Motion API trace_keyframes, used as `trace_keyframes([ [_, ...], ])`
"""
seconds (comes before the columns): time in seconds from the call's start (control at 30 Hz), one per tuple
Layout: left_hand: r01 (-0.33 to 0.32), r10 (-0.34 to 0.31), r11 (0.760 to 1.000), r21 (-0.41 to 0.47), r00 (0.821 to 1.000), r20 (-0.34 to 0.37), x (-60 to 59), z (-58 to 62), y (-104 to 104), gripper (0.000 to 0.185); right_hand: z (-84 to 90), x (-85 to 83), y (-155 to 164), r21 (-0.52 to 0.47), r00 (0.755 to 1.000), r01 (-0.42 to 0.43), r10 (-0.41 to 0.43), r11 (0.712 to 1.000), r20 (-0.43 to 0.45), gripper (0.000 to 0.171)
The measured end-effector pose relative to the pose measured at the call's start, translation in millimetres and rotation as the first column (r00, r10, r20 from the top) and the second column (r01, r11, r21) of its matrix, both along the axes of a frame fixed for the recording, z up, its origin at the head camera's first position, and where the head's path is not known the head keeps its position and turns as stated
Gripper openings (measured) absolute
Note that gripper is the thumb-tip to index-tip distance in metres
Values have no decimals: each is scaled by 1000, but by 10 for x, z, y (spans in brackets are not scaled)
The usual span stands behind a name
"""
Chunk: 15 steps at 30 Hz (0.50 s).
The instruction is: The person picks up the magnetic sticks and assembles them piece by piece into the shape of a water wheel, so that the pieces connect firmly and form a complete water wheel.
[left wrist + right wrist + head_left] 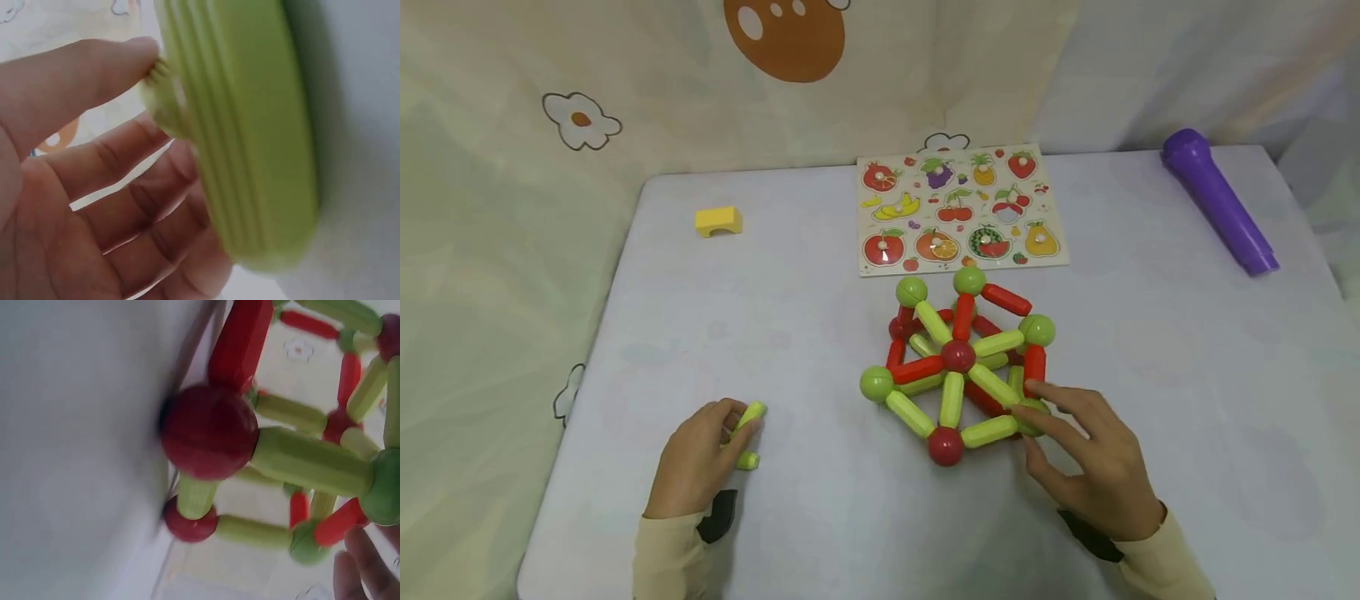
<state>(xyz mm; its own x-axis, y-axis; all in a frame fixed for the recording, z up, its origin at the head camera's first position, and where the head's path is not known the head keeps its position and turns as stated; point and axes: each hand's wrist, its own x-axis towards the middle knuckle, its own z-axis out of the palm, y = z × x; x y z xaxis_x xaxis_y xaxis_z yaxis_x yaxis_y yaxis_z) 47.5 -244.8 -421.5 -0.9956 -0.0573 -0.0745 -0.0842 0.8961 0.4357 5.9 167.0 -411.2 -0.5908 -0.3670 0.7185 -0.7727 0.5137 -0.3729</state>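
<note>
My left hand [692,458] pinches a light green ribbed rod [750,414] between thumb and fingers. A second green rod [747,461] lies just below it, large and close in the left wrist view. Right of centre stands a frame of red and green rods joined by balls, with a red ball [958,357] at the top hub and another red ball [945,447] at the front. My right hand [1093,462] holds the green ball [390,487] at the frame's front right corner, fingers above and thumb below. A red rod [1034,367] rises behind those fingertips.
Behind the frame lies a fruit peg puzzle board [913,221], very near the frame's rear green balls. A yellow arched block [718,222] sits at the back left. A purple microphone-shaped toy [1221,204] lies at the back right. Patterned cloth [647,92] hangs behind the table.
</note>
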Motion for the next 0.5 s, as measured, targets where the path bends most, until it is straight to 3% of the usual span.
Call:
trace_keyframes([
  [0.07, -4, 5, 999, 38, 1000, -26, -11, 13, 35, 25, -30, -8, 97, -39, 997, 51, -49, 998, 54, 41],
  [0.17, -4, 17, 987, 163, 997, -79, -50, 30, 142, 25, -73, -50, 213, -100, 979, 126, -107, 987, 172, 47],
  [0.27, -18, 54, 934, 358, 995, -90, -120, 55, 321, 23, -87, -113, 286, -149, 932, 157, -96, 976, 350, 40],
  [0.33, -32, 68, 854, 520, 996, -51, -174, 74, 464, 22, -81, -157, 315, -183, 886, 147, -47, 972, 460, 45],
  [0.4, -46, 67, 749, 661, 998, -6, -238, 82, 603, 21, -65, -196, 325, -204, 835, 133, 1, 970, 551, 57],
  [0.47, -68, 49, 644, 762, 998, 47, -314, 92, 744, 21, -53, -228, 324, -214, 790, 121, 36, 969, 612, 57],
  [0.5, -75, 36, 602, 795, 997, 67, -357, 90, 811, 21, -48, -243, 318, -222, 774, 118, 50, 968, 632, 56],
])
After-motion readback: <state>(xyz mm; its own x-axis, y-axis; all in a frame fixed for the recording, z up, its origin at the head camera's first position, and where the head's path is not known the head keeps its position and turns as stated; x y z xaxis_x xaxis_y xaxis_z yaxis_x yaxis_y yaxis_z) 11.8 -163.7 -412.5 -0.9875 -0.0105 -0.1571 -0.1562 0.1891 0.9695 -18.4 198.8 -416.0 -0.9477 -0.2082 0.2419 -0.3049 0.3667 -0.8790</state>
